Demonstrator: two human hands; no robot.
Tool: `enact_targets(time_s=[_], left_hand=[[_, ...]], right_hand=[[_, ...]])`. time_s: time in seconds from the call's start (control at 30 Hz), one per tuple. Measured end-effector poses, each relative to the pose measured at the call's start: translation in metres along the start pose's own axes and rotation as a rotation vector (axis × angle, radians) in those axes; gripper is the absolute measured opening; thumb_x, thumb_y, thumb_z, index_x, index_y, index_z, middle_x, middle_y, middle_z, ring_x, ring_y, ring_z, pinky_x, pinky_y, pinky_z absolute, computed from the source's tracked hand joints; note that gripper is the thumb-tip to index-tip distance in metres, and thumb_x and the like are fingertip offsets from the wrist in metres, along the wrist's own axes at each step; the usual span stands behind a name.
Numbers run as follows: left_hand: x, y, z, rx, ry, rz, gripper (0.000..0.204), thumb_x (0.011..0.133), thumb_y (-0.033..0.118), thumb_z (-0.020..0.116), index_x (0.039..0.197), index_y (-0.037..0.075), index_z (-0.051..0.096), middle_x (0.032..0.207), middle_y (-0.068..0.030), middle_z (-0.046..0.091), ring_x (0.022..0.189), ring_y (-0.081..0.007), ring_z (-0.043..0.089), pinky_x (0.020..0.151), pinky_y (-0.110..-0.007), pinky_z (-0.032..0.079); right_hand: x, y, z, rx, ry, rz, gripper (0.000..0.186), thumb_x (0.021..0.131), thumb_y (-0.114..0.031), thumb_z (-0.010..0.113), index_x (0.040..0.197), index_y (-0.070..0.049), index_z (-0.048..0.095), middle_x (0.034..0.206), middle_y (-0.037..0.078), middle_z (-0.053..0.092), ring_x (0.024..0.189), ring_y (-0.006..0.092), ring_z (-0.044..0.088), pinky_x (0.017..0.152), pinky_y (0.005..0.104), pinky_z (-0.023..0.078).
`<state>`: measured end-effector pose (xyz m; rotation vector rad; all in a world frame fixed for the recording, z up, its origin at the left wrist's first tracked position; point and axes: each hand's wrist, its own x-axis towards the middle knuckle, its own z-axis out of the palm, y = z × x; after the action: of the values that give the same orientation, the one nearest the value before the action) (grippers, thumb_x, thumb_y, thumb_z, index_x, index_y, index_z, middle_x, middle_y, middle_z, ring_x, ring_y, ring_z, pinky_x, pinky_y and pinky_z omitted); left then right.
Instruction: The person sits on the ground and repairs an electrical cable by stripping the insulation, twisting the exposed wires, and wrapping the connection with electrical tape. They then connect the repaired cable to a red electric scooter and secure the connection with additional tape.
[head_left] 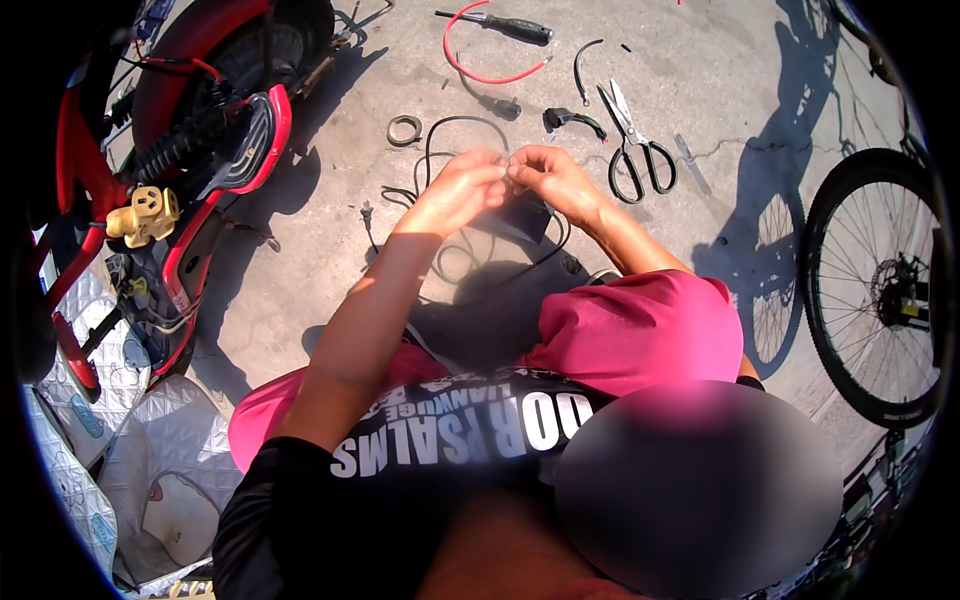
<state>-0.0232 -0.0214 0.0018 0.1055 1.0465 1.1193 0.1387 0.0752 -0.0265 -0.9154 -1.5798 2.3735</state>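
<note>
In front of my knees my left hand (465, 188) and my right hand (553, 182) meet, fingertips pinched together. A thin dark cable (468, 118) arcs up from the ground to the pinched fingers. Its end is too small to make out between them. Below the hands sits a dark box (525, 218), partly in shadow, with more cable coiled around it. A small two-pin plug (367, 216) lies left of the coils. Just beyond the hands are a roll of tape (404, 131), a black plug (506, 107) and a black connector with short wires (570, 121).
Black-handled scissors (627, 145) lie spread to the right, beside a thin clear strip (692, 165). Farther off are a screwdriver (522, 30), a red wire (452, 58) and a short black cable (580, 72). A red scooter (270, 140) stands left, a bicycle wheel (812, 290) right.
</note>
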Motion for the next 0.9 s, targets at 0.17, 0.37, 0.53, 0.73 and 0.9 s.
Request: enact_targets(time_s=[0.17,0.37,0.53,0.73,0.9], left_hand=[[-0.003,0.001,0.001,0.124,0.086,0.065,0.011,0.090,0.003,0.057,0.099,-0.002,0.056,0.083,-0.0064,0.060,0.061,-0.0074,0.047,0.054,-0.022,0.037],[-0.003,-0.003,0.012,0.469,0.274,0.221,0.018,0.087,0.005,0.063,0.101,-0.004,0.058,0.072,-0.0015,0.059,0.059,-0.0052,0.049,0.052,-0.020,0.037],[-0.002,-0.008,0.017,0.489,0.294,0.202,0.019,0.087,0.007,0.064,0.102,-0.003,0.061,0.076,-0.0023,0.061,0.061,-0.0047,0.049,0.053,-0.020,0.039],[0.000,-0.011,0.003,0.066,0.186,0.138,0.007,0.089,0.006,0.063,0.088,0.000,0.061,0.070,-0.0001,0.053,0.057,-0.0067,0.045,0.048,-0.020,0.032],[0.008,-0.017,-0.001,-0.132,0.180,0.094,0.005,0.090,0.004,0.060,0.086,0.002,0.059,0.077,-0.0054,0.059,0.058,-0.0098,0.048,0.049,-0.021,0.036]], right_hand=[[-0.001,-0.009,0.002,-0.082,0.000,0.095,0.024,0.090,-0.022,0.061,0.087,0.002,0.063,0.076,0.005,0.064,0.067,0.0128,0.060,0.064,0.0267,0.049],[0.003,0.005,0.000,0.353,0.030,0.241,0.020,0.090,-0.022,0.066,0.080,-0.004,0.064,0.071,0.000,0.060,0.062,0.0061,0.052,0.056,0.0206,0.042],[0.008,0.007,0.000,0.262,0.100,0.200,0.025,0.090,-0.026,0.064,0.081,-0.003,0.064,0.075,0.004,0.065,0.064,0.0081,0.056,0.055,0.0202,0.043],[0.003,-0.012,-0.016,0.687,0.048,0.090,0.040,0.096,-0.035,0.053,0.110,0.002,0.059,0.099,0.012,0.066,0.083,0.0176,0.064,0.078,0.0311,0.053],[0.001,0.013,0.000,0.735,-0.008,0.187,0.016,0.092,-0.010,0.059,0.104,0.000,0.063,0.095,0.010,0.067,0.083,0.0171,0.064,0.075,0.0278,0.054]])
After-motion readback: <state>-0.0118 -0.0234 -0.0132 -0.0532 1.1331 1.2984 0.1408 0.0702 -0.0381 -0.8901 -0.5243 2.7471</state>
